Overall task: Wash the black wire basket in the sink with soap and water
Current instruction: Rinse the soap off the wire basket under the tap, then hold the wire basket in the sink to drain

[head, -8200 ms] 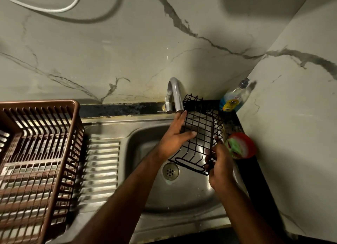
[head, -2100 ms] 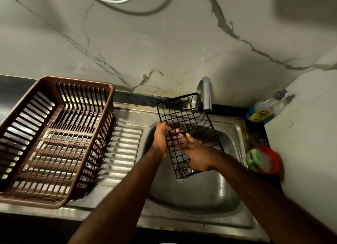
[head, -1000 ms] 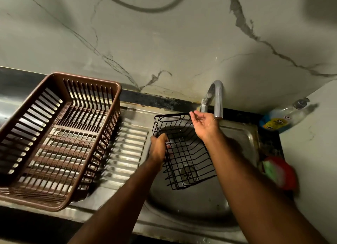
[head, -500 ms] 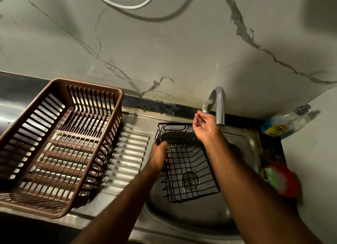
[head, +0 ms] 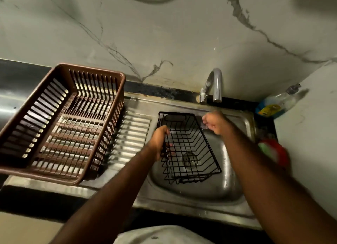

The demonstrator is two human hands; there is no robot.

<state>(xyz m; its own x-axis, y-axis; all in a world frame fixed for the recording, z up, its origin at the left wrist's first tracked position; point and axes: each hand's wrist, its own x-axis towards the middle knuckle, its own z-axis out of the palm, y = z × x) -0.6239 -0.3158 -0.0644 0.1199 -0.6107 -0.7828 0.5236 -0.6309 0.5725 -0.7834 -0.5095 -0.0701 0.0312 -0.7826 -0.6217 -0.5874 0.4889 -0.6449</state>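
The black wire basket (head: 187,147) sits inside the bowl of the steel sink (head: 229,181), open side up and skewed, with its handle end toward the back wall and its near end deeper in the bowl. We see the drain (head: 189,159) through its mesh floor. We cannot tell whether the basket rests on the bottom of the sink or hangs just above it.

Our left hand (head: 159,141) grips the basket's left long rim, with the fingers curled over the wire and the fingertips (head: 170,145) showing inside through the grid. Our right hand (head: 216,123) hovers just beside the basket's far right corner, apart from the wire. Its fingers are curled in toward the palm in a loose fist. It is blurred, and we make out nothing held in it.

Behind that hand the curved metal faucet (head: 216,85) rises from the back edge of the sink. To the left of the bowl lies the ribbed drainboard (head: 131,134), and on it stands a brown plastic dish rack (head: 60,119). In the right corner a soap bottle (head: 275,105) leans against the marbled wall (head: 182,33). Nearer to us on the right ledge is a red and green object (head: 273,152), too blurred to name.
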